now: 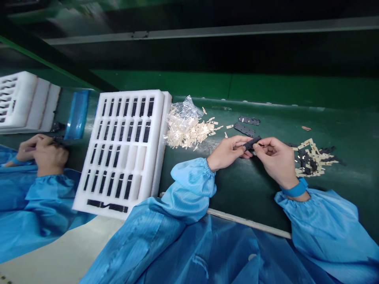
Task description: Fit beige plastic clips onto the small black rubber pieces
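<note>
Pinching a slim black part [251, 143] in left grip [226, 153] and right grip [277, 161] | working above a green desk [245, 187] | facing two flat black plates [245, 129] just beyond

Fingers [241, 139] partly hide the black piece [251, 143]; the view's left edge crops a foam tray [26, 94].

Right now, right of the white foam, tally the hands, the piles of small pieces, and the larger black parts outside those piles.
Hands: 2 (left hand, right hand)
Piles: 2 (cream pile, mixed cream-and-black pile)
Larger black parts: 3 (held black part, two lying parts beyond the hands)
Total: 7
</note>
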### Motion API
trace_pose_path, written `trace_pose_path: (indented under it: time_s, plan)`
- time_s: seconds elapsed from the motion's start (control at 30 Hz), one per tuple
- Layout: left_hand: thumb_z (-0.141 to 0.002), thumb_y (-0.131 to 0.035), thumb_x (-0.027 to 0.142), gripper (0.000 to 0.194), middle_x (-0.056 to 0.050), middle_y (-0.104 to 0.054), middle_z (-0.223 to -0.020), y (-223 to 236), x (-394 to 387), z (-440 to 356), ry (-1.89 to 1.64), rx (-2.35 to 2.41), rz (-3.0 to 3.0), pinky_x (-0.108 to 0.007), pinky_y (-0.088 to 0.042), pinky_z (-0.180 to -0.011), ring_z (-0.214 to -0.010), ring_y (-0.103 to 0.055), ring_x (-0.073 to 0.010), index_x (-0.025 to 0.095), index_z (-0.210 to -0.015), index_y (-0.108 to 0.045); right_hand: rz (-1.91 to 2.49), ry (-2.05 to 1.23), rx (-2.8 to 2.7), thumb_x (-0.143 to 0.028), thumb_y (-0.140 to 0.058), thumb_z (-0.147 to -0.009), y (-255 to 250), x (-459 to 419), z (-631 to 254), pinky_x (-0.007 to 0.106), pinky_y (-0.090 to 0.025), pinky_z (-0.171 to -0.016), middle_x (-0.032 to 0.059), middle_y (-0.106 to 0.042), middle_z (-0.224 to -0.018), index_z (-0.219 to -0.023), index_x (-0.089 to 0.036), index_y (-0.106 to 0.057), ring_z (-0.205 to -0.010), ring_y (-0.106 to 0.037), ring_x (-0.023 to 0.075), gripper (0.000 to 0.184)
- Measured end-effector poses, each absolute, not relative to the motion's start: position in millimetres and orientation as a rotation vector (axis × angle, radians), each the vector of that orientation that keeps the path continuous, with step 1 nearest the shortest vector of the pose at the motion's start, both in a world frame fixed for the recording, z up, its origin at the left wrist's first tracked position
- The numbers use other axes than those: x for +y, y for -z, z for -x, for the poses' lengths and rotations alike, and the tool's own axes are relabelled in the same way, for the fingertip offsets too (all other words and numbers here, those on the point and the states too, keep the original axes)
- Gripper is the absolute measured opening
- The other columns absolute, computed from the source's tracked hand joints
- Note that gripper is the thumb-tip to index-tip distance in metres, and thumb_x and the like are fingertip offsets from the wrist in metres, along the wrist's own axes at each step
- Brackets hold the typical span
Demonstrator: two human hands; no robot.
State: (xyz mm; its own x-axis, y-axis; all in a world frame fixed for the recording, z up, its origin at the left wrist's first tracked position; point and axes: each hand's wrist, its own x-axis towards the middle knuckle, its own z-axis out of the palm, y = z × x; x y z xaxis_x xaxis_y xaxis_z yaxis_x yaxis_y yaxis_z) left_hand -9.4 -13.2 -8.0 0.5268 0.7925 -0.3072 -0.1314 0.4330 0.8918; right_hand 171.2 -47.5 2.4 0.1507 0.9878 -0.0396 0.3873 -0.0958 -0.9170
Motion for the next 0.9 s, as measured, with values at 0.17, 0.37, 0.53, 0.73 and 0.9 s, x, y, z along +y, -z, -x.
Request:
trace_pose_path:
  time_s: [0.17,0.37,0.53,0.73,0.9]
  plan:
    - [-0.092,-0.062,0.013,0.031,-0.012,-0.075,-0.106,8.2,-13.3,9.3,-0.662,0.838,-0.967,-0.034,-0.061,-0.086,-0.087,-0.075,-0.0167,0.011,-0.123,-0.066,1.611,-0.92,-1.372,-0.042,-0.074,-0.083,-0.2,-48.1,-171.6,0.025,-0.042,-0.047,-0.0009,-0.062,-0.06,-0.084,-0.02,-0.068,-0.049,-0.054,0.013,0.023]
    - [-0.092,-0.06,0.011,0.031,-0.012,-0.076,-0.107,4.2,-13.6,9.3,-0.67,0.842,-0.958,-0.029,-0.06,-0.083,-0.084,-0.074,-0.0137,0.011,-0.121,-0.066,1.612,-0.818,-1.457,-0.037,-0.072,-0.087,5.8,-49.6,-173.1,0.026,-0.044,-0.05,-0.0013,-0.063,-0.062,-0.085,-0.019,-0.069,-0.052,-0.056,0.0133,0.018]
    - [-0.087,-0.068,0.012,0.027,-0.011,-0.076,-0.103,1.3,-16.5,5.5,-0.7,0.872,-0.927,-0.027,-0.06,-0.078,-0.079,-0.073,-0.0128,0.012,-0.115,-0.066,1.579,-0.597,-1.596,-0.03,-0.07,-0.089,0.9,-51.3,-168.7,0.027,-0.045,-0.052,-0.0023,-0.061,-0.064,-0.083,-0.021,-0.067,-0.052,-0.055,0.013,0.012]
    - [-0.087,-0.07,0.015,0.023,-0.004,-0.074,-0.09,3.7,-25.1,-1.3,-0.78,0.968,-0.947,-0.024,-0.059,-0.074,-0.075,-0.071,-0.0107,0.014,-0.108,-0.062,1.512,-0.29,-1.796,-0.027,-0.065,-0.095,-2.4,-54.4,-165.3,0.027,-0.045,-0.057,-0.0001,-0.061,-0.075,-0.087,-0.021,-0.064,-0.06,-0.056,0.0131,0.01]
    - [-0.089,-0.068,0.014,0.02,-0.006,-0.075,-0.095,0.1,-22.2,-1.3,-0.81,0.974,-0.895,-0.022,-0.059,-0.071,-0.072,-0.072,-0.01,0.013,-0.108,-0.061,1.647,-0.218,-1.611,-0.04,-0.071,-0.092,0.5,-52.3,-174.9,0.028,-0.046,-0.055,-0.0014,-0.059,-0.074,-0.115,-0.018,-0.062,-0.058,-0.058,0.0153,0.033]
